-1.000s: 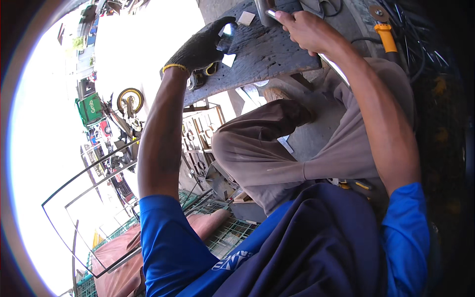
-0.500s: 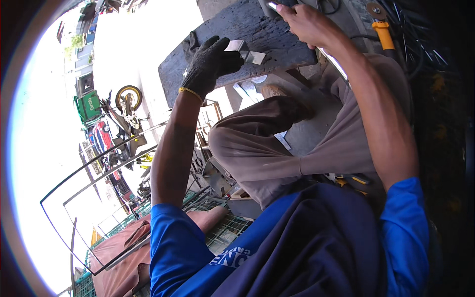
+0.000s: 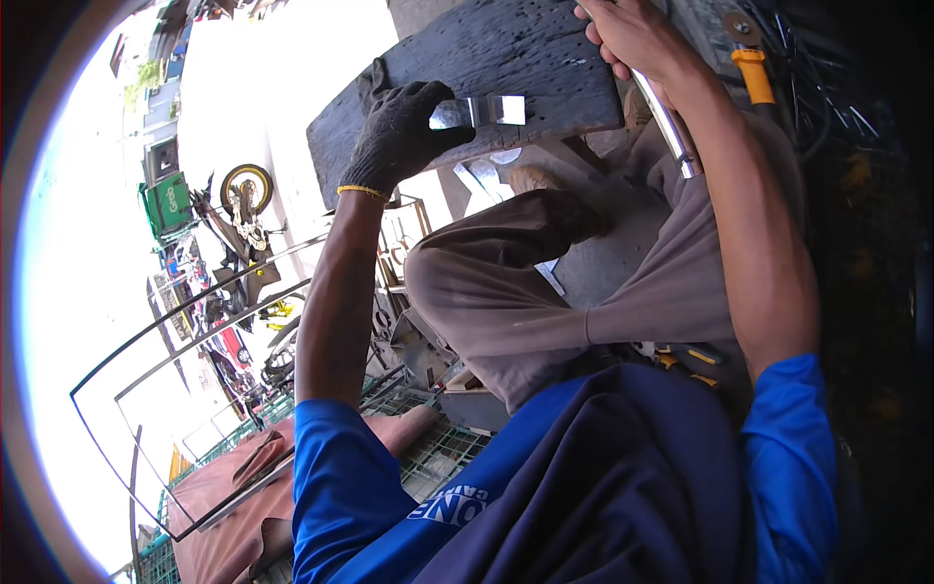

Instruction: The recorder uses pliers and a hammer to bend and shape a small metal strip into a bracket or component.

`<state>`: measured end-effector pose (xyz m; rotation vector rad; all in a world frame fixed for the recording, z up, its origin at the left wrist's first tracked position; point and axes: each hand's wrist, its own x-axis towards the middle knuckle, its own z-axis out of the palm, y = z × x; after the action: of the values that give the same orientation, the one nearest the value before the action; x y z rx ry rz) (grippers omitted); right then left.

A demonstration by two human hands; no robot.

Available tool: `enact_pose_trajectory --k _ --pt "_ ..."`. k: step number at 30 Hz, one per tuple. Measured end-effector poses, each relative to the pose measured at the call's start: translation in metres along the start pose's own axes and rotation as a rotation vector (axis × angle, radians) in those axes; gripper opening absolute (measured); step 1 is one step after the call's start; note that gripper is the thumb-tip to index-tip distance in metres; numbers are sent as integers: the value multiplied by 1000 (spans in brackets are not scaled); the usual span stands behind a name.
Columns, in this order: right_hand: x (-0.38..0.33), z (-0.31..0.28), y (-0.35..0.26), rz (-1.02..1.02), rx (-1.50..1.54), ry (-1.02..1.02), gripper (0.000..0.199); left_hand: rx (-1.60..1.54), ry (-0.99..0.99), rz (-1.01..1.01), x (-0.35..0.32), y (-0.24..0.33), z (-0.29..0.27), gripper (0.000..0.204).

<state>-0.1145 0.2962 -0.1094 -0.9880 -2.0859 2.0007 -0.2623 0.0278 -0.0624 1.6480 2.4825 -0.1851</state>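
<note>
Green box-shaped delivery case (image 3: 168,202) with pale lettering, far left beside a parked motorbike (image 3: 243,209), white printed lettering on the blue shirt (image 3: 465,506), no screens

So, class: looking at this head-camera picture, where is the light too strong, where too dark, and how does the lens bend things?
In the head view, the street at upper left is blown out to white; the right side falls into deep shadow. The shiny metal piece held by the gloved left hand glares. Fisheye bends the wire frame near the rim. The right hand and dark board look reasonably sharp.
</note>
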Motion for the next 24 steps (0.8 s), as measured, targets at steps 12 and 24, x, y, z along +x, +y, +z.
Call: enact_pose_trajectory --k 12,24 --pt "4 -6 21 -30 7 14 55 -307 -53 -132 32 53 25 57" --pt "-97 7 -3 -397 -355 17 53 -194 116 -19 26 40 56 64"
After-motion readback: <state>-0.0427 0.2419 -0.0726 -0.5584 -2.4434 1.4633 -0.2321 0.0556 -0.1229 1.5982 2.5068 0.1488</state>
